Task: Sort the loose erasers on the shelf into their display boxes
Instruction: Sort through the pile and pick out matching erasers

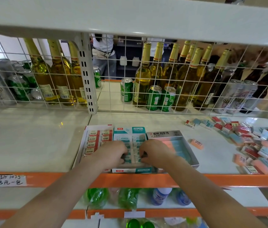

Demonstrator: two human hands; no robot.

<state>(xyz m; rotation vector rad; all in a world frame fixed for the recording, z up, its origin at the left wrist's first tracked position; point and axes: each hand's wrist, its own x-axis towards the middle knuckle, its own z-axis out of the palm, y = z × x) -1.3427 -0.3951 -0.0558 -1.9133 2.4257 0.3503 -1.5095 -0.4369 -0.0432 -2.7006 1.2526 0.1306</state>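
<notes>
Pressing curled grips [111,153] [154,153] (both) into teal box [130,132]

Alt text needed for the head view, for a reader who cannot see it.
Both hands, left hand and right hand, press into the teal eraser display box, between a red-and-white eraser box and a silver tray box. A pile of loose erasers lies right.
</notes>
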